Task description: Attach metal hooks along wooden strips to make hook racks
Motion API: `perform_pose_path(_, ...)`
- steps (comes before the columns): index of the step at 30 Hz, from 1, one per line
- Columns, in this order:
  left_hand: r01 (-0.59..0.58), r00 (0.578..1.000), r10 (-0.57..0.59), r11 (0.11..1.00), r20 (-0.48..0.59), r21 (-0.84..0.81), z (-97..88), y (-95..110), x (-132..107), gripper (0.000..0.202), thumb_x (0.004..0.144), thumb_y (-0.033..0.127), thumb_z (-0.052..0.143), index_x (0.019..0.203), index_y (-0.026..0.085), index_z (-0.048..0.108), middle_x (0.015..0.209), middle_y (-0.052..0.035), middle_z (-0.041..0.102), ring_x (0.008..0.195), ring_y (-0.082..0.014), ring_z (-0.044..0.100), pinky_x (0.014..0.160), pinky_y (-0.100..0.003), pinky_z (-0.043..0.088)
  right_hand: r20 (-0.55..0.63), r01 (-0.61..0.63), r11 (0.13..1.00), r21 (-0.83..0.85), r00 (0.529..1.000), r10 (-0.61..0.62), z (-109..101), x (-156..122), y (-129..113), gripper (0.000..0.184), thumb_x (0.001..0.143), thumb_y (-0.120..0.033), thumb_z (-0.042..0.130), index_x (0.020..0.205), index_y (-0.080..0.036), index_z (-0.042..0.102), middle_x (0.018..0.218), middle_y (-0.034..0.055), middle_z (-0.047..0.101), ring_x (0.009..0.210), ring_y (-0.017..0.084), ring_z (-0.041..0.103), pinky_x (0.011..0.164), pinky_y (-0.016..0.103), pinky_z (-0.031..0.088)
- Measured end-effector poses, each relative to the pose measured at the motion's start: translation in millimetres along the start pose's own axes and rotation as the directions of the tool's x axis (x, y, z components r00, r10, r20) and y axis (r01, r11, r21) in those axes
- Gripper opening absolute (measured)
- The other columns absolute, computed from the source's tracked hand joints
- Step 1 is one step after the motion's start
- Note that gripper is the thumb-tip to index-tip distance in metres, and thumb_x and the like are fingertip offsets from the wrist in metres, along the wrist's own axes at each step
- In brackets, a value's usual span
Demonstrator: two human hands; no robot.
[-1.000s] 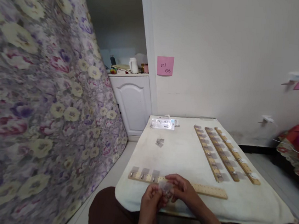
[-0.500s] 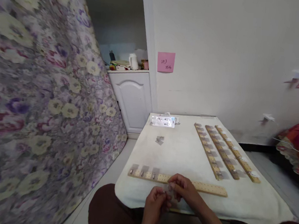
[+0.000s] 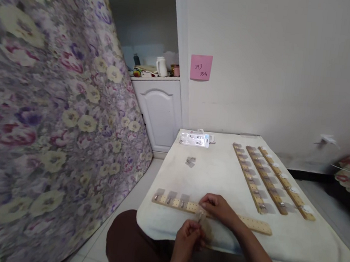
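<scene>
My left hand (image 3: 188, 234) is closed in a pinch at the table's near edge, holding a small see-through plastic piece (image 3: 205, 226), perhaps a little bag. Just above and to the right, my right hand (image 3: 217, 207) has its fingers pressed together over the near wooden strip (image 3: 254, 225); whatever lies between its fingertips is too small to make out. Rows of small holes run along this strip. Toward its left end sit several small shiny metal pieces (image 3: 169, 200), each with a clear square behind it. My right hand covers the strip's middle.
Several similar wooden strips (image 3: 248, 177) with small pieces on them lie at the table's right. Further back are small clear squares (image 3: 191, 162) and a clear package (image 3: 194, 139). A floral curtain (image 3: 52, 135) hangs at the left; a wall stands behind the white-covered table (image 3: 211, 168).
My right hand has come away from my left and up over the strip. The see-through piece now shows below it at my left fingers. The view has shifted slightly right.
</scene>
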State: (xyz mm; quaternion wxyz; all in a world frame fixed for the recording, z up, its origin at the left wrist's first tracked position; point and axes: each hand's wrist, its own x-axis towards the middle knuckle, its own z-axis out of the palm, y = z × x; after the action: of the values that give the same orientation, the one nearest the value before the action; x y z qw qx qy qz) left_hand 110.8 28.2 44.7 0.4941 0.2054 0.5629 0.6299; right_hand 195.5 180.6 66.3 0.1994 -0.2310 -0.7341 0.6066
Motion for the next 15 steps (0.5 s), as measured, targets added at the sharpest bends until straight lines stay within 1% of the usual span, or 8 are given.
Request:
perform_pose_path(3, -0.055, 0.998, 0.057, 0.989, -0.012, 0.134, -7.4, 0.3, 1.5, 0.022, 0.07, 0.037, 0.057, 0.077, 0.019, 0.047, 0.064, 0.0039, 0.058, 0.046, -0.0086, 0.049, 0.048, -0.021, 0.033, 0.041, 0.006, 0.996, -0.092, 0.999, -0.002, -5.6, 17.1, -0.2, 0.016, 0.076, -0.026, 0.057, 0.077, -0.014, 0.066, 0.067, 0.0004, 0.061, 0.064, 0.013, 0.051, 0.06, 0.024, 0.037)
perform_pose_path(5, -0.14, 0.987, 0.156, 0.946, -0.032, 0.293, -12.0, 3.3, -0.2, 0.015, 0.076, 0.033, 0.052, 0.078, 0.019, 0.048, 0.065, 0.0039, 0.056, 0.052, -0.0098, 0.049, 0.052, -0.022, 0.035, 0.062, 0.005, 0.99, -0.142, 0.998, 0.004, -6.7, 26.6, 2.3, 0.016, 0.075, -0.025, 0.056, 0.077, -0.014, 0.067, 0.067, 0.0009, 0.062, 0.064, 0.013, 0.052, 0.06, 0.024, 0.037)
perform_pose_path(7, -0.244, 0.956, 0.292, 0.841, -0.026, 0.483, -15.7, 6.7, -3.2, 0.01, 0.081, 0.029, 0.048, 0.08, 0.02, 0.051, 0.069, 0.0024, 0.055, 0.061, -0.0122, 0.051, 0.059, -0.024, 0.039, 0.081, -0.003, 0.986, -0.169, 0.997, 0.017, -5.8, 33.7, 6.1, 0.016, 0.074, -0.024, 0.056, 0.076, -0.014, 0.067, 0.067, 0.0013, 0.063, 0.063, 0.013, 0.052, 0.06, 0.024, 0.037)
perform_pose_path(9, -0.322, 0.918, 0.395, 0.707, 0.026, 0.63, -18.3, 8.4, -5.8, 0.013, 0.085, 0.027, 0.044, 0.084, 0.019, 0.054, 0.076, -0.0003, 0.056, 0.072, -0.0147, 0.052, 0.067, -0.026, 0.042, 0.099, -0.009, 0.984, -0.175, 0.995, 0.027, -3.6, 38.5, 10.1, 0.016, 0.073, -0.024, 0.055, 0.076, -0.014, 0.067, 0.068, 0.0015, 0.064, 0.063, 0.014, 0.053, 0.059, 0.024, 0.038)
perform_pose_path(11, -0.368, 0.892, 0.443, 0.607, 0.084, 0.704, -20.4, 7.3, -6.5, 0.016, 0.088, 0.026, 0.041, 0.09, 0.019, 0.056, 0.085, -0.0032, 0.057, 0.08, -0.0164, 0.054, 0.074, -0.029, 0.043, 0.102, -0.011, 0.983, -0.183, 0.994, 0.03, -0.8, 41.4, 13.5, 0.016, 0.073, -0.024, 0.055, 0.075, -0.014, 0.067, 0.068, 0.0016, 0.064, 0.064, 0.014, 0.053, 0.06, 0.024, 0.038)
perform_pose_path(15, -0.415, 0.863, 0.479, 0.496, 0.159, 0.762, -25.2, -0.8, -2.1, 0.024, 0.09, 0.022, 0.038, 0.107, 0.02, 0.054, 0.099, -0.0073, 0.058, 0.094, -0.0192, 0.054, 0.084, -0.034, 0.045, 0.069, -0.012, 0.975, -0.22, 0.997, 0.028, 3.1, 43.7, 18.3, 0.016, 0.074, -0.024, 0.054, 0.075, -0.014, 0.067, 0.067, 0.0013, 0.063, 0.064, 0.014, 0.053, 0.059, 0.024, 0.038)
